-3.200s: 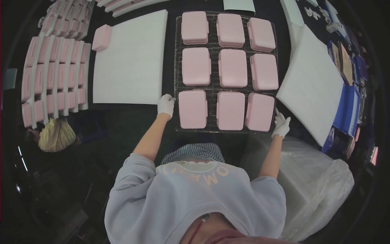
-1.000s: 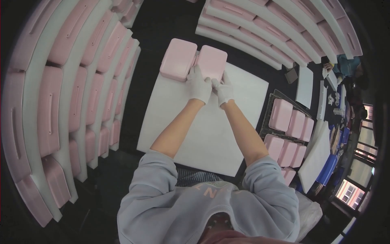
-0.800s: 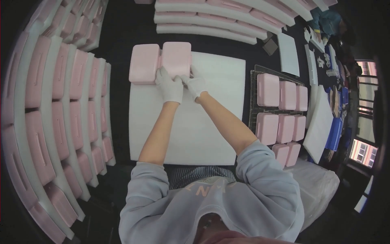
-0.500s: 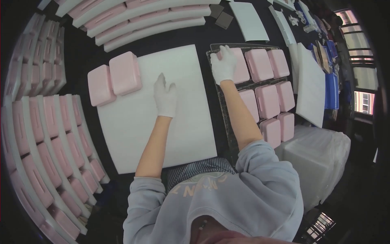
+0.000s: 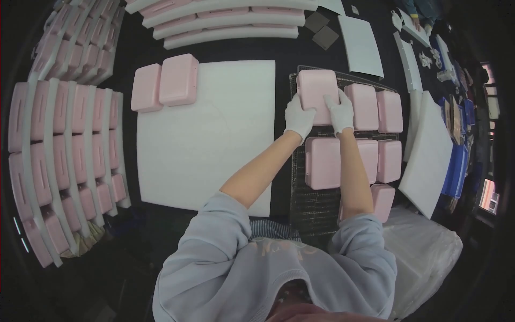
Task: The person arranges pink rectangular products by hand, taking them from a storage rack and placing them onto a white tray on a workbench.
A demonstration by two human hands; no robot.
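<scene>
A pink rounded case (image 5: 316,91) is between my two gloved hands above the upper left corner of a black wire tray (image 5: 314,212). My left hand (image 5: 299,116) grips its left side, while my right hand (image 5: 341,111) holds the right side with the thumb on top. More pink cases (image 5: 362,106) lie in rows on the tray, and my right forearm partly covers some of them. On the white foam sheet (image 5: 209,155) to the left, two pink cases (image 5: 179,79) lie side by side at its far left corner.
Stacked layers of pink cases between white foam sheets stand at the left (image 5: 61,145) and at the back (image 5: 230,24). White panels (image 5: 426,155) and blue bins (image 5: 457,169) are on the right. A plastic-wrapped block (image 5: 421,257) sits near my right elbow. Another person's hands show at the far right.
My left hand has moved right from over the foam sheet to the tray. Both hands now hold one case there, and my view has shifted.
</scene>
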